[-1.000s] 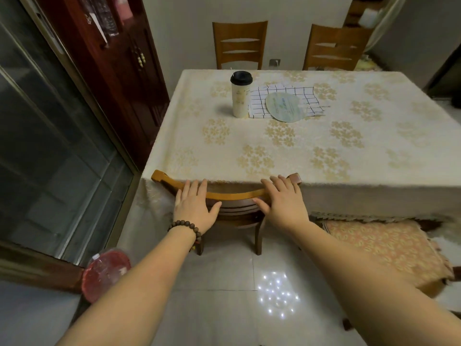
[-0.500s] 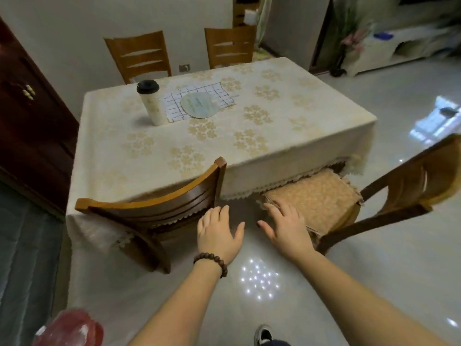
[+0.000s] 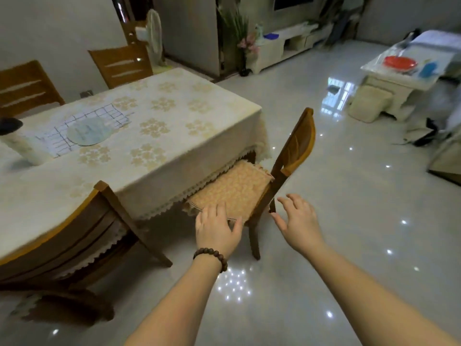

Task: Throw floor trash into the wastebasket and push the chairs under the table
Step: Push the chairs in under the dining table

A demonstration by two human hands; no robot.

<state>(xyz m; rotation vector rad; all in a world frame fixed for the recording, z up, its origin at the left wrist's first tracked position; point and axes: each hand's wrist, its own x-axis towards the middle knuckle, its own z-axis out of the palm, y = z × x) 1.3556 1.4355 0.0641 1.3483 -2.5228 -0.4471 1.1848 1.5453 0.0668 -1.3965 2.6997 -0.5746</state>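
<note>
A wooden chair with a patterned seat cushion point(image 3: 234, 188) stands angled at the table's near right corner, its seat partly under the cloth and its backrest point(image 3: 298, 143) sticking out to the right. My left hand point(image 3: 217, 228) hovers open at the cushion's front edge. My right hand point(image 3: 296, 218) is open just beside the chair's rear post, apart from it. A second wooden chair point(image 3: 74, 236) at the left sits tucked against the table point(image 3: 174, 136), which wears a cream floral cloth.
A tall cup point(image 3: 20, 143), a checked cloth and a round mat point(image 3: 87, 131) lie on the table. Two more chairs point(image 3: 122, 63) stand at its far side. Glossy tiled floor stretches right toward a low white table point(image 3: 404, 73) with a red plate.
Both hands have left the left chair's backrest and moved right to the cushioned chair. My view has swung right, bringing the living room into sight.
</note>
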